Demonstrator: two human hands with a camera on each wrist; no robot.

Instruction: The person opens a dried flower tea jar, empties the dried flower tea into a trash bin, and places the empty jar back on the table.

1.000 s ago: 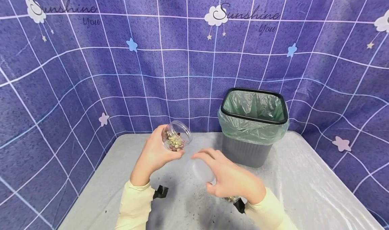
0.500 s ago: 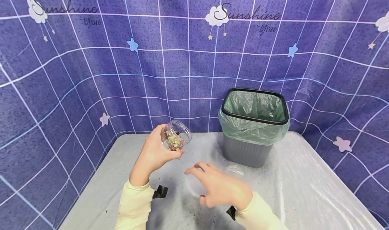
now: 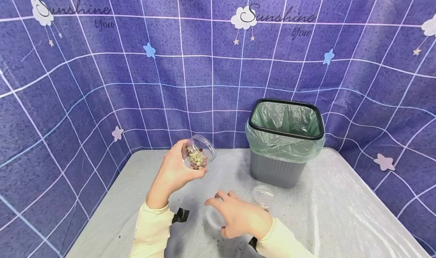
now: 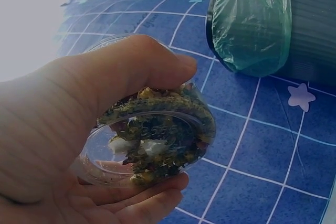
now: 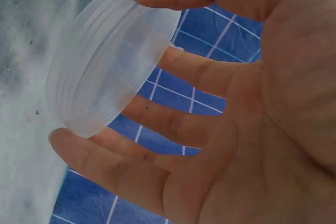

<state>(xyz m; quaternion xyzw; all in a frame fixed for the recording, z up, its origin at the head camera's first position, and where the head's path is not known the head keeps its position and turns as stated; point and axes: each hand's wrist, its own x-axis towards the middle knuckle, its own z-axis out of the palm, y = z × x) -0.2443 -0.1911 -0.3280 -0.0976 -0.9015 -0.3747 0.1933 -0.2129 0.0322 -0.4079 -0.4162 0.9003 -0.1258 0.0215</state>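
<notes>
In the head view my left hand [image 3: 177,169] grips a clear plastic jar [image 3: 208,149], tilted with its open mouth up and to the right. Dried flowers [image 3: 196,158], yellowish and dark red, lie in its lower part. The left wrist view shows the jar's base [image 4: 100,153], with thumb and fingers round its sides. My right hand [image 3: 243,217] holds a translucent round screw lid [image 5: 105,66] by its edge, thumb on one side and fingers on the other. That lid is low over the table. Behind the right hand stands a second clear jar [image 3: 263,194], partly hidden by it.
A grey bin [image 3: 277,171] with a black rim and green liner bag [image 3: 282,152] stands at the back right of the grey-covered table [image 3: 344,205]. Dark crumbs are scattered near the right hand. A blue gridded curtain [image 3: 218,72] surrounds the table.
My right hand has moved down and left with the lid, toward the table. The second jar has come into view behind it. My left hand and its jar have stayed nearly still.
</notes>
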